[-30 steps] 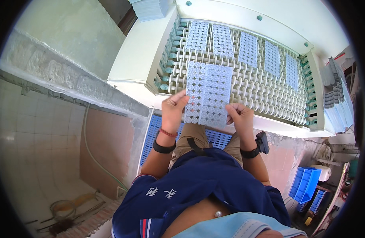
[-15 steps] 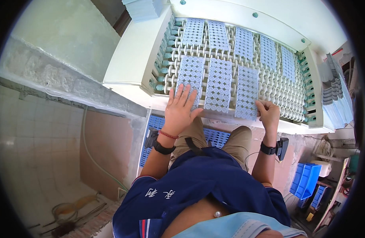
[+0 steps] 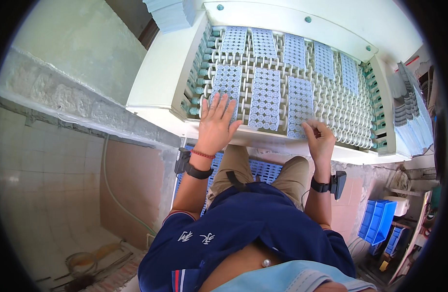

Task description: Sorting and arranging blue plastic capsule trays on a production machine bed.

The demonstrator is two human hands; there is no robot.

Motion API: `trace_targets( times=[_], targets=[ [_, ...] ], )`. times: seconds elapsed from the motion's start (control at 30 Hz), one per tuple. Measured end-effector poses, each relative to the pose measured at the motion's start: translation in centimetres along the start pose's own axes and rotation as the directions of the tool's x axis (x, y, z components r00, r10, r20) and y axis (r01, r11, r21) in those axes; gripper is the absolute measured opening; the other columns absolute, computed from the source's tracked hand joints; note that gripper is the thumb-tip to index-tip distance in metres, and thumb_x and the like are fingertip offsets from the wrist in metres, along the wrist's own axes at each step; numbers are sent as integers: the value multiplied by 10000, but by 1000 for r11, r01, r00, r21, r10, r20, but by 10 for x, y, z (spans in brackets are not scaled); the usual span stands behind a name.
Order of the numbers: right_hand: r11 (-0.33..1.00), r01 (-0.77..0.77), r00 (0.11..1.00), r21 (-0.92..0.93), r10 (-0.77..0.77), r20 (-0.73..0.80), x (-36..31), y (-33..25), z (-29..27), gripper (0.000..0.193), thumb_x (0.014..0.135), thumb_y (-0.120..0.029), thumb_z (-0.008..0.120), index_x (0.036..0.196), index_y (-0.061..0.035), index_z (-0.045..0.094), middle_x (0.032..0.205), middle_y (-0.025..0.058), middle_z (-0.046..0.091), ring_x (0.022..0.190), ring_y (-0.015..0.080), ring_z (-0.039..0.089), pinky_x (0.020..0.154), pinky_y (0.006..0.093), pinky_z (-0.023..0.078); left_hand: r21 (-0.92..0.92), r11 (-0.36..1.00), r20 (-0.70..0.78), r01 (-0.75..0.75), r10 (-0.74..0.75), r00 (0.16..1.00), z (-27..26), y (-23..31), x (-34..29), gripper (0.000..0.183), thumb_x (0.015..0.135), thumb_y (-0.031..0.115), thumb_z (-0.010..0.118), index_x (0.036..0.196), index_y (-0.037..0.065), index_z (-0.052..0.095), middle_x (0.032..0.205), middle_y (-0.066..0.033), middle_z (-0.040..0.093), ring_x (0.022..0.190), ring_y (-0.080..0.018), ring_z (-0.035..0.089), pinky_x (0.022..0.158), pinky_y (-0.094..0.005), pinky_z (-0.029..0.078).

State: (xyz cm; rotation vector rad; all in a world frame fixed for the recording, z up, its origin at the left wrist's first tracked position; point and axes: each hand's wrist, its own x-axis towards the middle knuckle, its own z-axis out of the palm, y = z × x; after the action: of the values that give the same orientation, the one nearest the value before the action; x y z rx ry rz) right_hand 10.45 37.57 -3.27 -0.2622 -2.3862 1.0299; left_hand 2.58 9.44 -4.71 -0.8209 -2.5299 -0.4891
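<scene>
Light-blue circuit board panels patterned with round discs lie on the white wheeled rollers [image 3: 343, 114] of a conveyor. My left hand [image 3: 215, 127] is spread flat, its fingertips over the lower part of the front-left panel [image 3: 227, 78]. Between my hands lies the front-middle panel [image 3: 265, 100], touched by neither. At the lower right edge of the front-right panel [image 3: 300, 100], my right hand [image 3: 321, 141] is closed, thumb and forefinger pinched at the panel's edge. The fingers partly hide that corner.
Another row of panels [image 3: 294, 51] lies farther back on the rollers. Light-blue stacked sheets [image 3: 411, 117] lean at the machine's right end, with another stack [image 3: 170, 14] at the upper left. Blue crates [image 3: 377, 221] stand at lower right. A concrete ledge [image 3: 78, 92] runs along the left.
The front panels have moved farther in over the rollers, away from me. My right hand has shifted slightly left; my left hand stays spread over the front-left panel and has moved a little.
</scene>
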Motion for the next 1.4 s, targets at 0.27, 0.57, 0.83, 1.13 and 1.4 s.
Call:
trace_targets(
  times=[0.27, 0.57, 0.83, 1.13, 1.4],
  targets=[
    [998, -43, 957, -34, 32, -287, 18, 28, -49, 172, 754, -128, 723, 872, -20, 661, 685, 40, 582, 583, 95, 510, 536, 230, 417, -27, 1000, -68, -3, 1, 998, 12, 25, 5, 535, 822, 257, 602, 1274, 15, 448, 1376, -194, 370, 1310, -367, 290, 1082, -511, 168],
    [904, -206, 604, -375, -184, -776, 69, 56, -227, 430, 722, -327, 750, 1011, -40, 613, 929, 80, 595, 735, 167, 558, 639, 291, 462, -136, 991, -235, 6, -38, 971, 26, 31, 27, 478, 838, 144, 554, 1259, -40, 423, 1368, -223, 358, 1312, -398, 261, 1075, -498, 191],
    [728, -286, 541, -623, -414, -732, 148, 77, -258, 688, 633, -481, 768, 1114, -41, 545, 1055, 250, 542, 1031, 366, 488, 862, 422, 411, -140, 990, -239, 35, -68, 969, 29, 28, 27, 493, 856, 183, 554, 1262, -56, 411, 1355, -229, 366, 1298, -422, 267, 1067, -513, 205],
    [682, -401, 516, -612, -384, -766, 145, 96, -268, 650, 632, -437, 760, 1097, -34, 550, 1081, 236, 547, 1071, 384, 464, 872, 482, 386, -149, 988, -257, 39, -77, 963, 29, 26, 25, 484, 852, 155, 568, 1250, -71, 410, 1330, -241, 388, 1283, -432, 291, 1055, -505, 237],
    [860, -345, 533, -376, -151, -833, 106, 108, -304, 832, 653, -485, 769, 1143, 121, 478, 1110, 238, 519, 996, 343, 548, 777, 413, 499, -129, 991, -270, 33, -68, 961, 27, 26, 25, 448, 847, 149, 573, 1215, -73, 445, 1302, -238, 410, 1276, -429, 305, 1039, -493, 272]
  ],
)
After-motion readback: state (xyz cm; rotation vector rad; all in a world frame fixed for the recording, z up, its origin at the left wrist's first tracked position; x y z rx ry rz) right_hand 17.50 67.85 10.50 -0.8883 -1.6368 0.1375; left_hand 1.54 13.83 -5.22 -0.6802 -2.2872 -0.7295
